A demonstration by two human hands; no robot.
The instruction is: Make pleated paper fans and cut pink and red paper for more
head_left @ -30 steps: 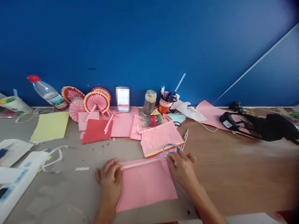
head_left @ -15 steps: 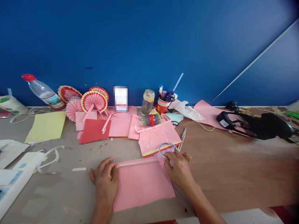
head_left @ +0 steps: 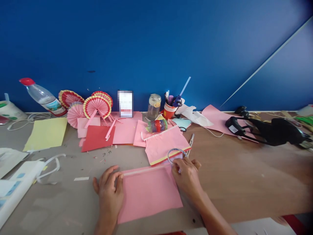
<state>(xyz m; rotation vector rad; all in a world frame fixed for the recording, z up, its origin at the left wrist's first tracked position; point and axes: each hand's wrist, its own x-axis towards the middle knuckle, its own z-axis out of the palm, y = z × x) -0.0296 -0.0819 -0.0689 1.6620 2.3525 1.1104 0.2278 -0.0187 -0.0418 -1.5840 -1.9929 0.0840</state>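
A sheet of pink paper [head_left: 150,195] lies flat before me, with a pale strip of tape [head_left: 141,170] running along its far edge. My left hand [head_left: 110,187] rests at the sheet's far left corner, fingers bent and apart, fingertips touching the end of the strip. At the far right corner my right hand [head_left: 187,171] is closed on a roll of tape [head_left: 174,150], whose ring stands up above the fingers. The fingers hide the roll's lower part. Just beyond lies another pink sheet [head_left: 166,147] with a red and yellow border.
Folded paper fans [head_left: 97,107], a red sheet [head_left: 97,138] and a yellow sheet [head_left: 46,133] lie behind on the left. Farther back stand a bottle [head_left: 46,98], a phone [head_left: 125,103], a jar [head_left: 154,107] and a pen cup [head_left: 169,111]. A utility knife [head_left: 191,141] lies beyond my right hand.
Both hands stay almost where they were on the pink sheet. The whole view has shifted slightly, so background things sit a little farther left.
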